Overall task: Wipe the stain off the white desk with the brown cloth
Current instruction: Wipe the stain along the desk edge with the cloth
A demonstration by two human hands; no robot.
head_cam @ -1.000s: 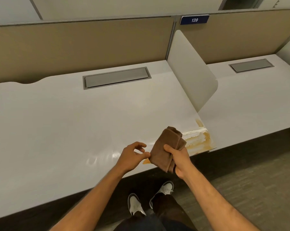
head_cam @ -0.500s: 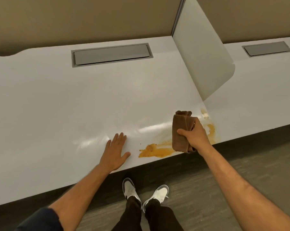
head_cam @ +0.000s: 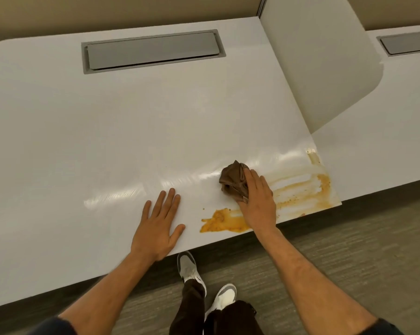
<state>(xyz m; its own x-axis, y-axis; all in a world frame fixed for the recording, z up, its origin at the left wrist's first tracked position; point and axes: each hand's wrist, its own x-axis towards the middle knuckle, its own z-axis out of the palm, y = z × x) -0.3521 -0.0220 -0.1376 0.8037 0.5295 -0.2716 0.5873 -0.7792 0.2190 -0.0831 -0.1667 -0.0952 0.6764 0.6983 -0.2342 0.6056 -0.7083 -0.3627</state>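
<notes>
A bunched brown cloth [head_cam: 233, 180] lies on the white desk [head_cam: 107, 141] near its front right corner. My right hand [head_cam: 257, 201] presses flat on the cloth with straight fingers. An orange-yellow stain [head_cam: 220, 221] forms a thick blob by the front edge, left of my right wrist, and thinner orange smears [head_cam: 305, 189] streak toward the desk corner. My left hand [head_cam: 158, 223] rests flat on the desk, fingers spread, left of the blob.
A grey cable hatch [head_cam: 151, 50] is set into the back of the desk. A white divider panel [head_cam: 313, 68] stands at the right, with a second desk [head_cam: 385, 146] beyond it. My feet [head_cam: 204, 284] stand on grey carpet below the edge.
My right hand has laid the cloth down on the desk and flattened on it, where before it gripped the cloth upright. The stain to the right now shows wiped streaks. The view has moved closer.
</notes>
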